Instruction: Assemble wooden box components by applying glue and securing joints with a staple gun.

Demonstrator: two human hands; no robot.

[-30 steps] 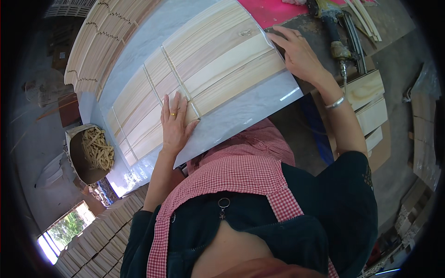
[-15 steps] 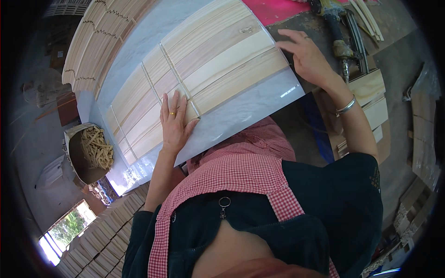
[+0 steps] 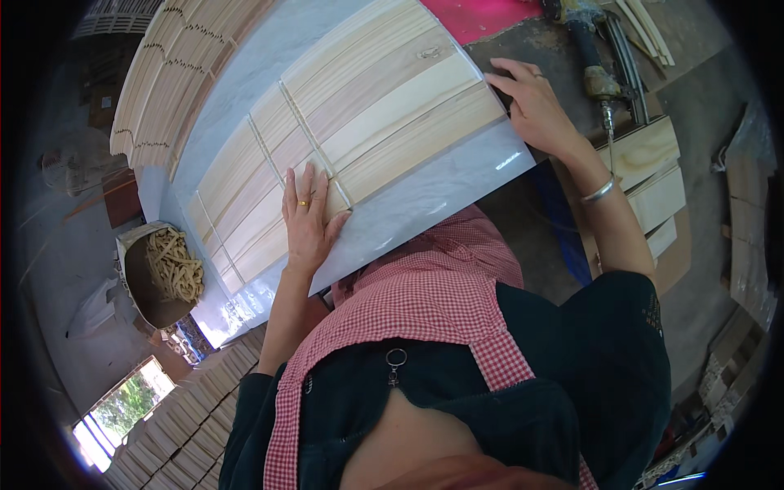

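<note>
A row of pale wooden boards (image 3: 384, 114) lies side by side on a glossy bluish-white tabletop (image 3: 441, 175). Narrow grooves cross the boards, two close together near the middle and one toward the left end. My left hand (image 3: 309, 216) rests on the near boards beside the middle grooves, palm down, with its fingers laid out and a ring on one of them. At the boards' right end is my right hand (image 3: 535, 102), fingers stretched toward the edge and holding nothing. Its fingertips are at or very close to the board ends; contact is hard to tell.
Stacked grooved slats (image 3: 175, 82) stand at the far left. A bin (image 3: 135, 273) of tan strips is by the table's left end. A power tool (image 3: 592, 65) lies at the far right, above loose wooden pieces (image 3: 657, 200). More stacked wood (image 3: 180, 437) fills the lower left.
My right hand has shifted slightly down, its fingers staying by the boards' right end. My left hand keeps its place on the boards.
</note>
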